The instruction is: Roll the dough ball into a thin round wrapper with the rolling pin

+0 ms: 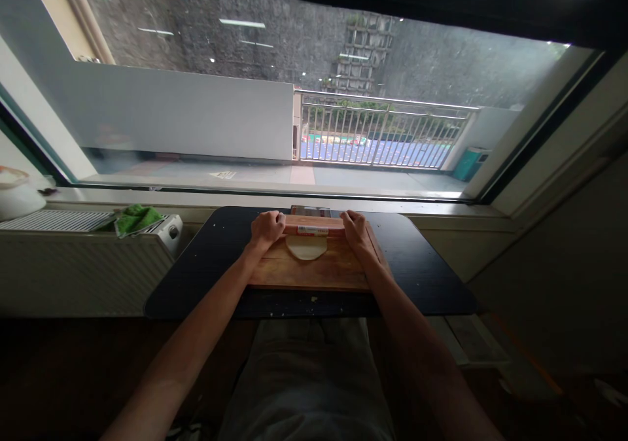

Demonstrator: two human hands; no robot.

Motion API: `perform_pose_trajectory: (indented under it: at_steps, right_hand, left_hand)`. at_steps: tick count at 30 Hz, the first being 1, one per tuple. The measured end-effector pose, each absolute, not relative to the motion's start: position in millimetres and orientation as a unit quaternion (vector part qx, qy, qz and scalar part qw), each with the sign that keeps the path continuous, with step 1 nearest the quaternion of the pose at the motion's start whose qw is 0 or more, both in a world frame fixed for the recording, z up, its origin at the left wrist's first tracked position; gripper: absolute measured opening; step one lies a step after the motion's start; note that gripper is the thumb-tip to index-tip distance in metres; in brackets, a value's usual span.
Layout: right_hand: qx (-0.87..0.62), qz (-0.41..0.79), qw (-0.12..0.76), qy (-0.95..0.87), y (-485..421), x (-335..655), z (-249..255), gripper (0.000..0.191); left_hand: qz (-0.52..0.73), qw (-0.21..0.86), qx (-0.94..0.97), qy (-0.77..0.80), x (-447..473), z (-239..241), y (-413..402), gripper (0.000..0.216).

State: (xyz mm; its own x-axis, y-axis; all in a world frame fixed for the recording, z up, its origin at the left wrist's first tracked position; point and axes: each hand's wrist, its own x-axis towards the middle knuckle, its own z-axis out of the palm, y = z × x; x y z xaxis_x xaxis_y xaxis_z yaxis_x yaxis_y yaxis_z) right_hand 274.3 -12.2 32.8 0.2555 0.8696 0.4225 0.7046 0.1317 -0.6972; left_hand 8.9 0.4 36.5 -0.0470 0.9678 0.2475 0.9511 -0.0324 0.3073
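Note:
A wooden rolling pin (pixel 314 221) with a paper label lies crosswise over the far part of a flat, pale piece of dough (pixel 307 248). My left hand (pixel 267 227) is wrapped round the pin's left end, and my right hand (pixel 355 227) grips its right end. Under the dough is a wooden cutting board (pixel 309 277), resting on a dark table (pixel 417 258). The dough's near edge is rounded; its far edge is hidden by the pin.
Small crumbs dot the table near its front edge. To the left stands a white radiator (pixel 83 264) with a green cloth (pixel 137 220) on top and a white container (pixel 19 192) beside it. Behind the table, a large window (pixel 196 114) faces a railing (pixel 383 133).

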Motion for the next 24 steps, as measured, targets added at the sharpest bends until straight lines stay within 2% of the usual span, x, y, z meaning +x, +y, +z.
perform_pose_trajectory:
  at_steps: [6, 10, 15, 24]
  right_hand:
    - [-0.729, -0.003, 0.229, -0.645, -8.6, 262.4, 31.1, 0.036]
    - [-0.714, -0.022, 0.149, -0.684, -19.7, 259.7, 42.2, 0.044]
    - [-0.664, -0.029, 0.118, -0.738, -34.5, 259.2, 48.7, 0.043]
    - [-0.648, -0.023, 0.133, -0.750, -53.4, 251.2, 45.9, 0.038]
  left_hand:
    - [0.171, -0.042, 0.733, 0.657, 9.8, 34.2, 0.3, 0.038]
    - [0.167, -0.072, 0.786, 0.590, 11.9, 32.0, -3.5, 0.035]
    - [0.158, -0.065, 0.807, 0.565, 10.4, 28.7, -17.7, 0.032]
    - [0.108, -0.018, 0.802, 0.587, 4.2, 32.4, -44.5, 0.024]
